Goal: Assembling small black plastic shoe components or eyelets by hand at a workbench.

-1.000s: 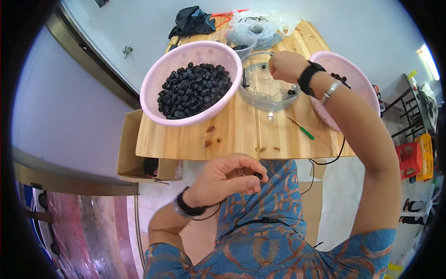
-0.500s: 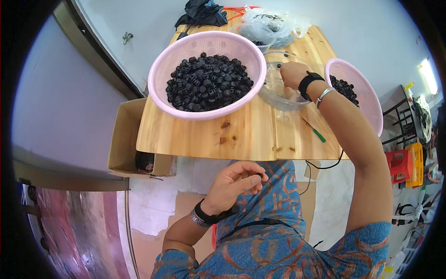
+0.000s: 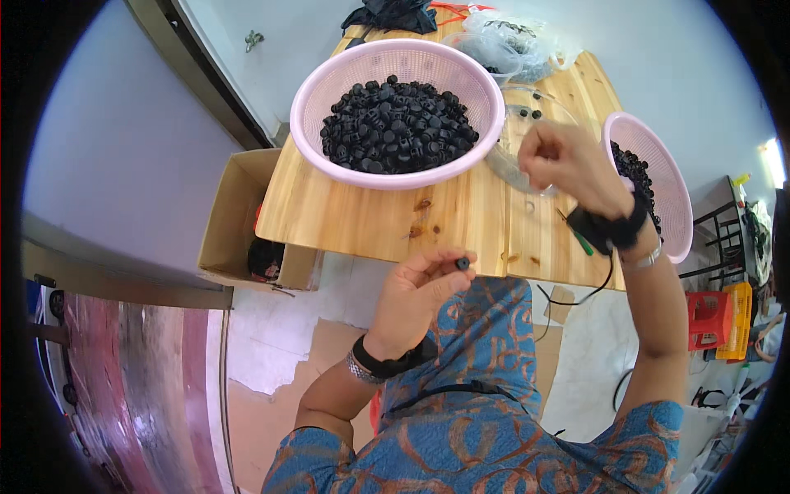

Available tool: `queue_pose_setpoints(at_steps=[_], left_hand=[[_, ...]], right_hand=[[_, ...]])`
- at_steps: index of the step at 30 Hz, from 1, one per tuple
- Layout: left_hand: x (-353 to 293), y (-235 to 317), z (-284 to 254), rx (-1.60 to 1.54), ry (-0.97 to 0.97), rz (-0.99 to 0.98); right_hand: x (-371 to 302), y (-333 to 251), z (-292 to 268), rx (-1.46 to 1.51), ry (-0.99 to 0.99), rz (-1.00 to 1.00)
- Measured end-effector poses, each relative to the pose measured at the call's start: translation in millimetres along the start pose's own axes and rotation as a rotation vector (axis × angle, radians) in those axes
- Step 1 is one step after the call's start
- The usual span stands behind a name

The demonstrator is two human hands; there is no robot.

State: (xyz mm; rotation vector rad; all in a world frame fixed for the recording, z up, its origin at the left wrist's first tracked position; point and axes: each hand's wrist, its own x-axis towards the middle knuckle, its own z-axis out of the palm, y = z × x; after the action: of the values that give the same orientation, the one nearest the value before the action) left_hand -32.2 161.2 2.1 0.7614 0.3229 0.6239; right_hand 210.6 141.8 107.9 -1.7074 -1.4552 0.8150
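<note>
Just over the front edge of the wooden table, my left hand (image 3: 415, 292) pinches a small black cylindrical plastic part (image 3: 462, 263) between thumb and fingers. My right hand (image 3: 572, 165) is above the near side of a shallow clear plastic bowl (image 3: 512, 175), its fingers curled and pressed together. Whatever those fingertips hold, if anything, is too small or blurred to make out. A few black bits lie toward the bowl's far side. Left of the bowl, a large pink mesh basket (image 3: 395, 179) holds a heap of small black knob-shaped parts (image 3: 399, 123).
A second pink basket (image 3: 671, 177) with black parts stands at the right. Beneath my right wrist lies a green-handled screwdriver (image 3: 583, 242). Farther back are another clear tub (image 3: 502, 59), a plastic bag (image 3: 535, 41) and black cloth-like material (image 3: 395, 15). A cardboard box (image 3: 222, 222) stands at left.
My right hand has come out of the clear bowl, back toward me. My left hand has risen slightly, and the black part in it now shows plainly. The view has shifted a little.
</note>
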Motion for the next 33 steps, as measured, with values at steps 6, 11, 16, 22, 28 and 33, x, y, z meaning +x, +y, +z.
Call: queue_pose_setpoints(at_steps=[6,11,16,22,28,33], left_hand=[[10,-3,13,-0.107,0.016,-0.032],[9,-16,21,-0.138,-0.064,-0.035],[2,-24,33,-0.064,-0.078,-0.047],[-3,-31,42,0.090,-0.098,0.001],[-6,-37,62,0.399,-0.051,0.092],[-1,-48,60,0.170,-0.041,0.008]], right_hand=[[-70,-2,48,0.325,-0.074,0.012],[-91,9,60,0.237,0.011,-0.077],[-106,15,59,0.103,0.104,-0.205],[-122,13,54,-0.042,0.185,-0.313],[-136,12,52,-0.481,0.242,-0.481],[-135,22,44,-0.097,0.184,-0.389]])
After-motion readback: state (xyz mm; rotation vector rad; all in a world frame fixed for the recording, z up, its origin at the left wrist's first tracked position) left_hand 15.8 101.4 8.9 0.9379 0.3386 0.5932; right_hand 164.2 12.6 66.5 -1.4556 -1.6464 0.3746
